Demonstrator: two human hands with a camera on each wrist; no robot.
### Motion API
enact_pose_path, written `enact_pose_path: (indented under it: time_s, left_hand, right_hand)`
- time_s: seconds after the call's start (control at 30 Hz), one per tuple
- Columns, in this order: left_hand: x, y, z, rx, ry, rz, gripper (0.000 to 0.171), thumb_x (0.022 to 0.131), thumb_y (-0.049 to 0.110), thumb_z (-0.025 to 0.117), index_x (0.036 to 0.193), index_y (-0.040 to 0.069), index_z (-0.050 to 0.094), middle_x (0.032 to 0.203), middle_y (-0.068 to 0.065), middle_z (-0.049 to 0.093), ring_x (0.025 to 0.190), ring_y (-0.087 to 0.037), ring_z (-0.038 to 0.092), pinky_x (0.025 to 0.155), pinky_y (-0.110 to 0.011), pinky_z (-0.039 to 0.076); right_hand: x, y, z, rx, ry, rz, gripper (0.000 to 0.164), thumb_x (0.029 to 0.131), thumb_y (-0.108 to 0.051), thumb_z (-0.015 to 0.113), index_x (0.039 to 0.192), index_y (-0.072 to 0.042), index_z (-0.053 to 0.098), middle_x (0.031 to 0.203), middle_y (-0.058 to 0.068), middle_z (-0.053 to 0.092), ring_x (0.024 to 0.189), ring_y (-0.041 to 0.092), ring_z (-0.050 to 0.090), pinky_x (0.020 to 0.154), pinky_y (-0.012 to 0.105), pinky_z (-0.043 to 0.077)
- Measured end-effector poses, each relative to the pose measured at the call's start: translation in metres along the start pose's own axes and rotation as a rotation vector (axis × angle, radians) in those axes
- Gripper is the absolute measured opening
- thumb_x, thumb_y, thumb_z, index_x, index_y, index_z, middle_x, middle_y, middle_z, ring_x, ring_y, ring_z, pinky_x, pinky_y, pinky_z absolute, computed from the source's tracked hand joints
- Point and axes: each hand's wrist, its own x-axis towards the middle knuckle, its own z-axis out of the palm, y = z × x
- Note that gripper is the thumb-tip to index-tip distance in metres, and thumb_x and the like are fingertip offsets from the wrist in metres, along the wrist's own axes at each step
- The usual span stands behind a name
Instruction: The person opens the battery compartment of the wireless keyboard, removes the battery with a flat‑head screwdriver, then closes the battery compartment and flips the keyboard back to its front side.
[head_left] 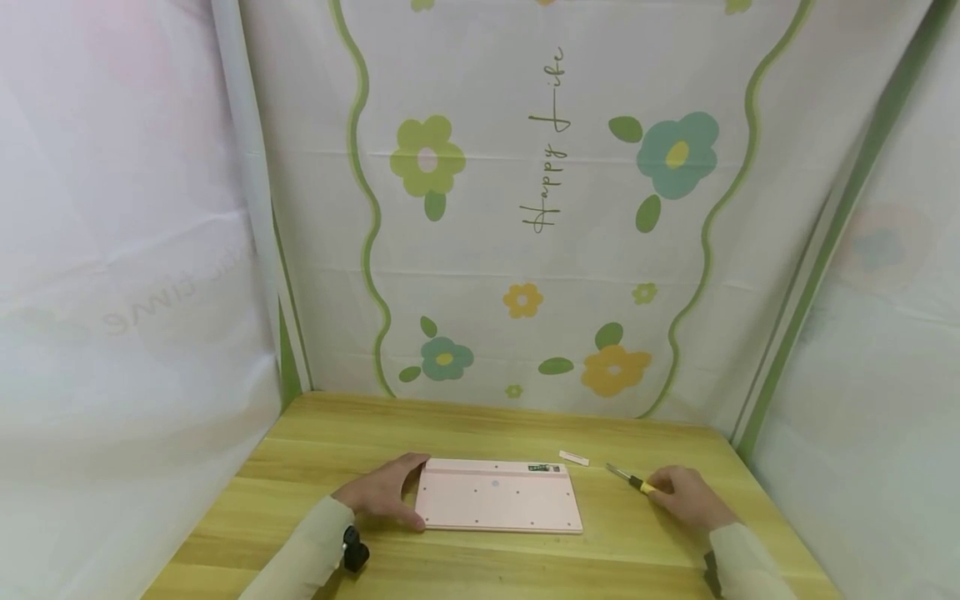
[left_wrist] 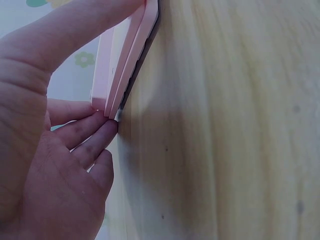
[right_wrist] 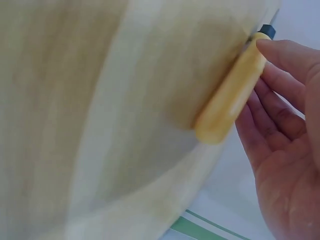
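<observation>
A pink keyboard lies underside up on the table, with small dark screw holes spread over its back. An uncovered recess near its far right corner shows something green. My left hand grips the keyboard's left end, thumb at the near corner and fingers at the far one; the left wrist view shows fingertips against the keyboard's edge. Between the thumb and fingers of my right hand is a screwdriver with a yellow handle and black collar, its metal shaft pointing toward the far left.
A small pale pink cover piece lies just beyond the keyboard's far right corner, left of the screwdriver tip. The wood-grain table is enclosed by white curtains, with a flower-printed one along its back edge.
</observation>
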Motion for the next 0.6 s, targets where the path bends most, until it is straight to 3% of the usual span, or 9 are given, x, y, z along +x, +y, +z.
enact_pose_path:
  time_s: [0.2, 0.6]
  left_hand:
    - [0.002, -0.001, -0.001, -0.013, 0.002, 0.001, 0.121, 0.074, 0.049, 0.095, 0.163, -0.003, 0.031, 0.166, -0.022, 0.038, 0.155, -0.042, 0.037, 0.126, -0.065, 0.031]
    - [0.002, 0.001, 0.000, -0.012, -0.005, -0.017, 0.122, 0.074, 0.048, 0.096, 0.163, -0.003, 0.030, 0.167, -0.022, 0.037, 0.156, -0.043, 0.036, 0.127, -0.065, 0.030]
  right_hand:
    - [0.007, -0.012, -0.007, -0.049, 0.048, -0.119, 0.026, 0.089, -0.011, 0.081, 0.111, 0.002, 0.077, 0.108, 0.014, 0.078, 0.094, 0.030, 0.073, 0.082, 0.044, 0.064]
    - [0.040, -0.085, 0.009, -0.008, -0.039, -0.292, 0.025, 0.092, -0.007, 0.078, 0.112, 0.007, 0.074, 0.105, 0.017, 0.076, 0.091, 0.030, 0.070, 0.081, 0.042, 0.063]
